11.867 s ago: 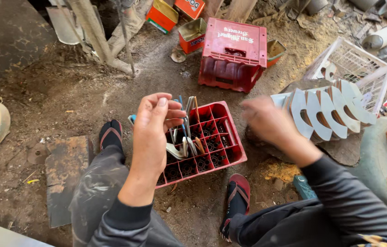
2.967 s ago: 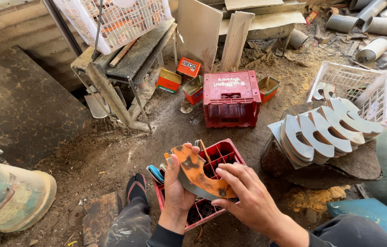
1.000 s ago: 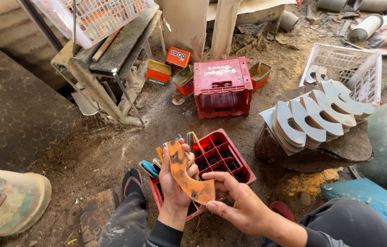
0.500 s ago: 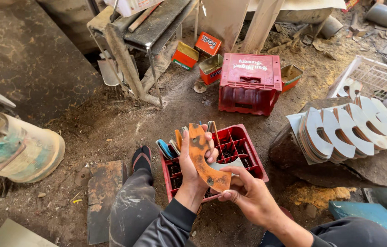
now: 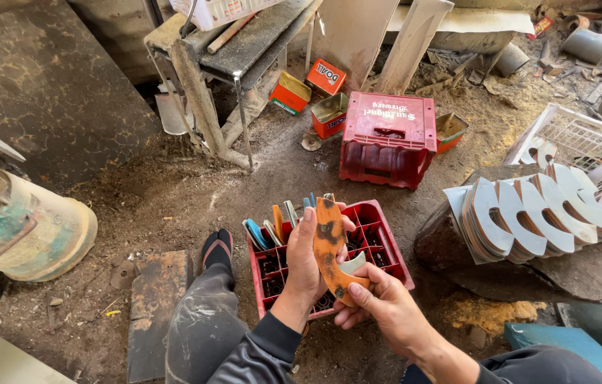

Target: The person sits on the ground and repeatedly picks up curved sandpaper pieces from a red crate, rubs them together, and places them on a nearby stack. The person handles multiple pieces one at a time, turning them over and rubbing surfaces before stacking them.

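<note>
- A seated person's left hand (image 5: 306, 264) wraps its fingers around an orange, dirt-stained template (image 5: 331, 242) of curved shape, holding it upright at the centre of the view.
- The right hand (image 5: 379, 313), coming in from five o'clock, pinches the template's lower end between thumb and fingertips; a pale curved piece (image 5: 353, 263) shows just beside that grip, touching the template's edge.
- Directly behind the hands, a small red compartment crate (image 5: 386, 245) sits on the dirt floor, with flat blades and tools (image 5: 276, 226) standing in its ten o'clock corner.
- At twelve o'clock from the hands, an upturned red bottle crate (image 5: 388, 139) rests on the ground, with orange tins (image 5: 308, 89) at its eleven o'clock.
- At three o'clock, a fanned row of white crescent-shaped cutouts (image 5: 536, 217) lies on a dark stump (image 5: 529, 274); a white wire basket (image 5: 585, 149) stands beyond it.
- A sandalled foot (image 5: 215, 245) rests at nine o'clock from the small crate.
</note>
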